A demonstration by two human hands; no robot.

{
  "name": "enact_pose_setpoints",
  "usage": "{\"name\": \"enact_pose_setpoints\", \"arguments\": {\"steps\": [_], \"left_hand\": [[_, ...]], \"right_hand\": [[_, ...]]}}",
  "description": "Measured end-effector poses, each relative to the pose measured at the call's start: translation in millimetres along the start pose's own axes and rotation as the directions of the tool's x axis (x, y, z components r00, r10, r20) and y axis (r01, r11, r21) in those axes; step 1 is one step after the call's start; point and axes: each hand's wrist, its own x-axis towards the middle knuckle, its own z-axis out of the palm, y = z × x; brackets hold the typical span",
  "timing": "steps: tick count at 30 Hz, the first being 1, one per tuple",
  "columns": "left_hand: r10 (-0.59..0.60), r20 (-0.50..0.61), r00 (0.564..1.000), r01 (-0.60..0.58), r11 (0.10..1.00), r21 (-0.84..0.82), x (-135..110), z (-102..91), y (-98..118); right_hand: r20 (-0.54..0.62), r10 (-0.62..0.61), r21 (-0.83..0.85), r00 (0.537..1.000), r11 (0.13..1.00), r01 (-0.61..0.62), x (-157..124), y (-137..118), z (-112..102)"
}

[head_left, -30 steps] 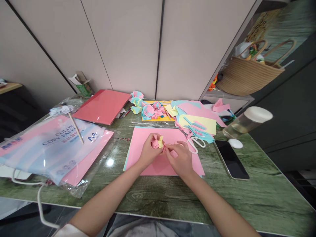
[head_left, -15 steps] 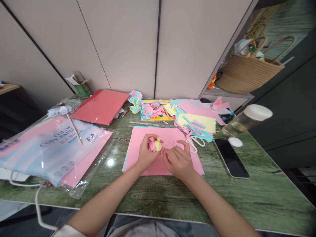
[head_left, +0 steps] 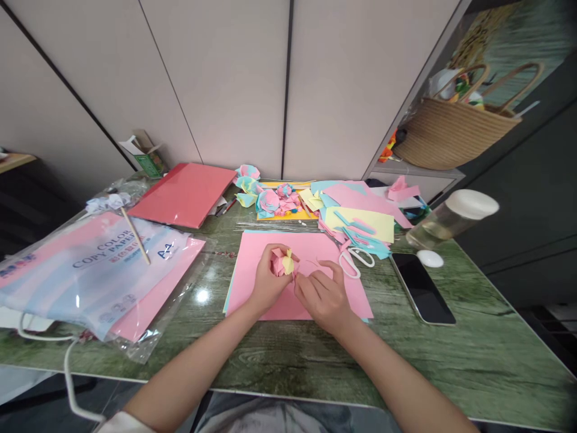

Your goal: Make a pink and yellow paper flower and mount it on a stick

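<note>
My left hand point(head_left: 269, 278) is wrapped around a small folded paper flower point(head_left: 282, 264), pink with a yellow part facing right. My right hand point(head_left: 323, 293) is closed in a pinch at the flower's lower right edge, on a pink bit of its paper; one finger stays raised. The fingertips partly cover what they grip. Both hands are above a stack of pink paper point(head_left: 311, 243), with blue sheets showing at its edges. White-handled scissors point(head_left: 357, 262) lie just right of my right hand, their blades partly under paper scraps.
Coloured paper scraps point(head_left: 374, 222) and finished paper flowers point(head_left: 269, 203) lie at the back. On the right are a phone point(head_left: 422, 288), a white lid point(head_left: 430, 258) and a clear bottle point(head_left: 444, 219). A copy paper pack point(head_left: 103, 270) and a red folder point(head_left: 184, 193) occupy the left.
My right hand has shifted slightly left, closer in against the flower. The flower has turned a little in my left hand, which otherwise keeps its place.
</note>
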Motion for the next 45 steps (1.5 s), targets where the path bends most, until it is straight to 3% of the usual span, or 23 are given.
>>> {"name": "enact_pose_setpoints", "arguments": {"steps": [3, 8, 13, 21, 27, 29, 31, 34, 36, 45], "left_hand": [[-0.064, 0.026, 0.998, 0.066, 0.996, -0.065, 5, -1.0, -1], [-0.2, 0.109, 0.974, 0.223, 0.935, -0.275, 13, -4.3, 0], [-0.253, 0.248, 0.935, 0.339, 0.845, -0.414, 10, -5.5, 4], [-0.245, 0.331, 0.911, 0.372, 0.835, -0.406, 8, -8.9, 4], [-0.226, 0.342, 0.912, 0.381, 0.776, -0.503, 4, -4.8, 9], [-0.232, 0.341, 0.911, 0.388, 0.763, -0.517, 4, -4.1, 10], [-0.244, 0.348, 0.905, 0.402, 0.754, -0.52, 4, -4.7, 11], [-0.24, 0.397, 0.886, 0.432, 0.74, -0.516, 5, -7.0, 11], [-0.24, 0.432, 0.869, 0.455, 0.731, -0.509, 5, -8.3, 11], [-0.259, 0.449, 0.855, 0.483, 0.713, -0.508, 3, -9.7, 5]], "right_hand": [[-0.034, 0.064, 0.087, 0.997, 0.994, -0.061, 6, -1, -4], [-0.082, 0.209, 0.408, 0.975, 0.899, -0.158, 15, 0, -21], [-0.113, 0.333, 0.441, 0.936, 0.861, -0.253, 13, 6, -25], [-0.135, 0.218, 0.391, 0.967, 0.908, -0.15, 9, 3, -17], [-0.212, 0.004, 0.137, 0.977, 0.99, 0.026, 3, 7, -11], [-0.209, -0.036, 0.127, 0.977, 0.99, 0.064, 3, 10, -12], [-0.211, 0.007, 0.239, 0.977, 0.97, 0.045, 5, 11, -15], [-0.214, 0.218, 0.48, 0.952, 0.873, -0.092, 8, 11, -18], [-0.206, 0.315, 0.555, 0.926, 0.817, -0.154, 9, 10, -18], [-0.19, 0.214, 0.502, 0.958, 0.86, -0.092, 7, 8, -15]]}}
